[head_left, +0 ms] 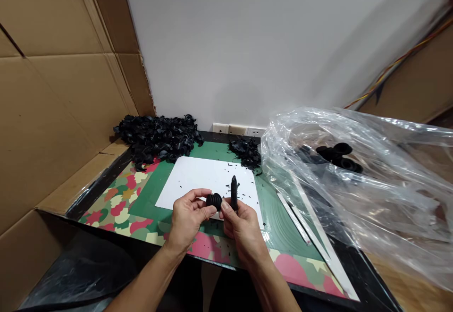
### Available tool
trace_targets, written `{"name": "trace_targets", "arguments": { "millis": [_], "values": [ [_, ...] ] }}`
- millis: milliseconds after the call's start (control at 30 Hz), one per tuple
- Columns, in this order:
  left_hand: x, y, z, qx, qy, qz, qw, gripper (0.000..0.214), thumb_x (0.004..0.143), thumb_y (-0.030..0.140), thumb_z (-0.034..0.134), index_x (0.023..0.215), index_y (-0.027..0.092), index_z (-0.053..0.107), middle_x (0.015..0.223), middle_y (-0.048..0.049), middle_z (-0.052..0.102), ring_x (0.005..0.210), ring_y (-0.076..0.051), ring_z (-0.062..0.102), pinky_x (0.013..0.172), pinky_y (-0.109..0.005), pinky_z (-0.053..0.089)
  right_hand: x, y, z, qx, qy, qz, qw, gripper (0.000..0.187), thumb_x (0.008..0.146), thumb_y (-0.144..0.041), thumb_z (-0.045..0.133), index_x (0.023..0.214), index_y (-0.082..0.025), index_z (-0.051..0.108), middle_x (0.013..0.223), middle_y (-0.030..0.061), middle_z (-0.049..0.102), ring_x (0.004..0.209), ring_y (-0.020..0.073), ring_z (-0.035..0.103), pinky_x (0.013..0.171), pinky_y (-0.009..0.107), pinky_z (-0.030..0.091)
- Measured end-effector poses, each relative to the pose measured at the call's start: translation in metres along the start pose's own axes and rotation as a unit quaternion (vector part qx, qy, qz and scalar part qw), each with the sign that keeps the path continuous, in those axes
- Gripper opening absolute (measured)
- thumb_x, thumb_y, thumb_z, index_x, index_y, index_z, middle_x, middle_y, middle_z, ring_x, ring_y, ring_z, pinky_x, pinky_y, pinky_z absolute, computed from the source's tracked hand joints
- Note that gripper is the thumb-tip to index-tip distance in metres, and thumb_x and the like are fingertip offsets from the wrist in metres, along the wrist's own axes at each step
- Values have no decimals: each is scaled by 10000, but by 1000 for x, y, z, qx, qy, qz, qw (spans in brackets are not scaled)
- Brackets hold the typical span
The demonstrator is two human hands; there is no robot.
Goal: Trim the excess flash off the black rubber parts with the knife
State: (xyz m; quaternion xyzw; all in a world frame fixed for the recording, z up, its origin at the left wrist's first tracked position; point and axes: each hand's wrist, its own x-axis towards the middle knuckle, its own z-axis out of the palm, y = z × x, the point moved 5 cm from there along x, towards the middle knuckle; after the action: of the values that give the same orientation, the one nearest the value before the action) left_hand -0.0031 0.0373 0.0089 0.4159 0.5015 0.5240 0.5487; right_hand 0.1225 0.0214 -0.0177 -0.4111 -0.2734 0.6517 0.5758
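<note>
In the lower centre of the frame I have a black ribbed cylinder point(213, 201), a white rectangular paper sheet point(191, 175) speckled black, and a flat green mat point(212, 150) bordered in red, cream, green and tan stars and blobs; brown cardboard panels point(53, 19) colour the upper left.

Pale wall point(219, 43), brown cardboard point(60, 104), sockets point(238, 130)

Hands point(187, 215) partly hide the ribbed piece point(213, 201) — the right edge crops the bag point(392, 130).

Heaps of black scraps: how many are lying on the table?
2: a large heap at the back left and a smaller heap just left of the clear plastic bag. The bag's folds could hide more.
</note>
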Motion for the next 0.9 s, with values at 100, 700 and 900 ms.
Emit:
{"name": "trace_targets", "arguments": {
  "millis": [100, 700, 900],
  "values": [
    [2, -2, 0, -51, -12, -33, 998, 355, 508, 168, 801, 838, 104, 686, 512, 16, 617, 472, -94, 546, 466, -191, 427, 0, -2, 2, 7, -5, 2, 1000, 404, 594, -460, 800, 715, -144, 580, 501, -74, 453, 356, 12, 231, 356, 180, 135],
    [5, -3, 0, -54, -12, -31, 998, 371, 480, 133, 806, 837, 111, 705, 563, 1, 640, 482, -86, 530, 468, -196, 434, 3, 2, -2, 11, 2, 3, 1000, 390, 629, -440, 791, 777, -135, 600, 543, -61, 505, 355, 10, 257, 363, 174, 156],
    [5, -1, 0, 13, -4, 7, 1000, 349, 522, 131, 773, 864, 130, 708, 571, 17, 609, 493, -96, 531, 480, -203, 421, 5, 4, -2, 7, -8, 6, 1000, 377, 642, -456, 778, 704, -154, 561, 476, -87, 425, 356, 17, 222, 363, 182, 141]
  ]
}}
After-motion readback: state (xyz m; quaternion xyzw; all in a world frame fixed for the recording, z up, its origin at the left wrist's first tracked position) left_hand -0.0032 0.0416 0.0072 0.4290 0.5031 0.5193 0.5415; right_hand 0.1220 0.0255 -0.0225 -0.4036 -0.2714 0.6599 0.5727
